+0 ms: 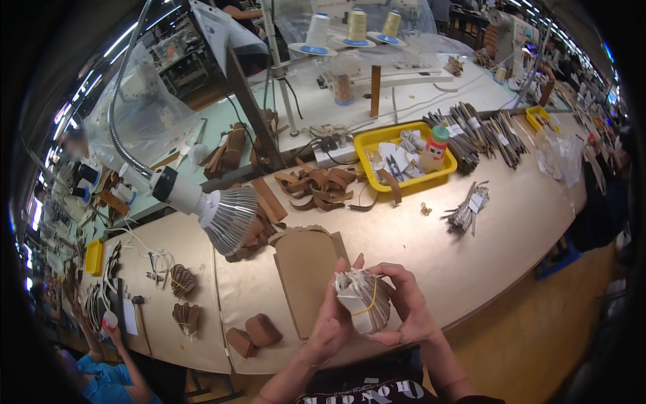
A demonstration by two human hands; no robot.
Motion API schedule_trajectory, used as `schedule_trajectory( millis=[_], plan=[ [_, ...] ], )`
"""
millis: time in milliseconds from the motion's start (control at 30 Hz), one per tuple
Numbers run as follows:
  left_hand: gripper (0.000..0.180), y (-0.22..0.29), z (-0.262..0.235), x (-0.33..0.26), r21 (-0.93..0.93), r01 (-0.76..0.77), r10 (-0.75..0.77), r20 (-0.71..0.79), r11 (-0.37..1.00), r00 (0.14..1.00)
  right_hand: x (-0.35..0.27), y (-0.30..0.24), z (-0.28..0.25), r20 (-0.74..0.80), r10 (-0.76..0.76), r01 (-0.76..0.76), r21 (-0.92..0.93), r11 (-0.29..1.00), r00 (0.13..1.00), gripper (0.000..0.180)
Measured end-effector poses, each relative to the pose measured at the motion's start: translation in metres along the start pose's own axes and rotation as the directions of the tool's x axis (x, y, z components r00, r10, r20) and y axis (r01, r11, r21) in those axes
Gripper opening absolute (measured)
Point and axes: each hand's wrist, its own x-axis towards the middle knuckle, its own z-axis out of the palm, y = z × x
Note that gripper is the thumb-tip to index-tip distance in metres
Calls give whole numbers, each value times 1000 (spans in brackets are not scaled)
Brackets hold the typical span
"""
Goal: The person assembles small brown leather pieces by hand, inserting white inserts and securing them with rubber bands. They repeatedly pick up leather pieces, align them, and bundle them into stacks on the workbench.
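Observation:
Between my two hands, above the table's near edge, is a bundle of leather pieces (367, 303) with pale faces and a yellow rubber band around it. My left hand (330, 323) presses on its left side, and my right hand (407, 303) curls around its right side. Just behind my left hand lies a flat brown board (303, 269), with a stack of brown pieces under its far end. Left of the board, two small stacks of brown leather pieces (259, 331) rest near the table edge.
A lamp (222, 212) on a bent metal neck hangs over the table. Behind are brown leather strips (316, 187) and a yellow tray (404, 185) with a green-capped bottle (436, 145). Strip bundles (481, 135) lie at the right. A co-worker in blue (111, 377) sits at the lower left.

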Motion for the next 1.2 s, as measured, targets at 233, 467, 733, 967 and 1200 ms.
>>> schedule_trajectory(
  millis=[233,467,733,967,1200],
  plan=[
    [108,-7,-8,-9,-81,201,-205,-50,976,977,1,-6,3,-47,3,0,76,997,999,92],
    [74,-10,-11,-6,-177,349,-366,-75,920,927,2,-36,14,49,112,-25,-816,577,993,74],
    [59,-17,-29,-11,-590,429,-308,299,684,903,12,-46,-12,227,-118,255,-832,492,967,39],
    [48,-8,-18,-19,-443,400,-443,8,802,897,11,-32,-7,471,-248,507,-856,103,846,31],
    [44,-23,-13,-14,-393,489,-557,-77,779,827,17,-6,-17,446,-292,466,-885,-1,846,27]
  ],
)
